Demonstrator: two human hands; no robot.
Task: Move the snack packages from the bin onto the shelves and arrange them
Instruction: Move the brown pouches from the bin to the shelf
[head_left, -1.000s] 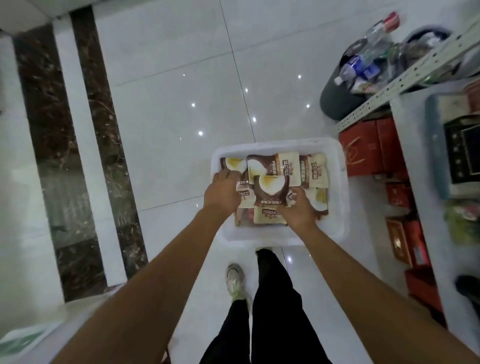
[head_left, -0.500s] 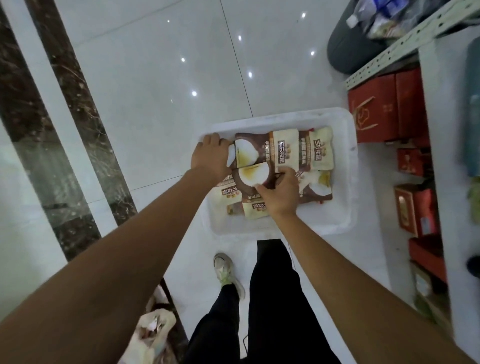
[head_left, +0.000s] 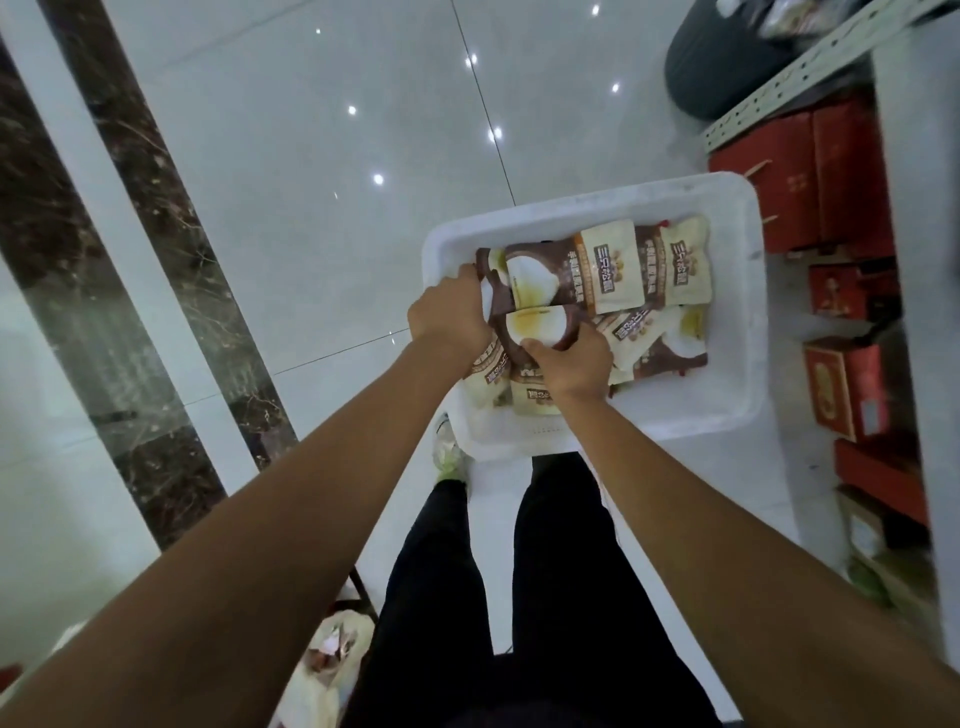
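A white plastic bin (head_left: 737, 322) stands on the floor and holds several brown-and-cream snack packages (head_left: 618, 270). My left hand (head_left: 449, 319) grips the left end of a package at the bin's left side. My right hand (head_left: 569, 361) pinches the near edge of a brown package with a coconut picture (head_left: 537, 327) that lies on top of the pile. More packages lie flat toward the bin's right wall. The white shelf unit (head_left: 914, 218) rises along the right edge.
Red gift boxes (head_left: 810, 176) fill the lower shelves at right. A dark waste bin (head_left: 711, 67) stands at the top right. My legs and a shoe (head_left: 447, 447) are just in front of the bin. A dark marble strip (head_left: 145, 260) crosses the glossy floor at left.
The view has dropped closer to the bin. My left hand has moved from the bin's left rim onto a package's end, and my right hand has closed on the top package's near edge.
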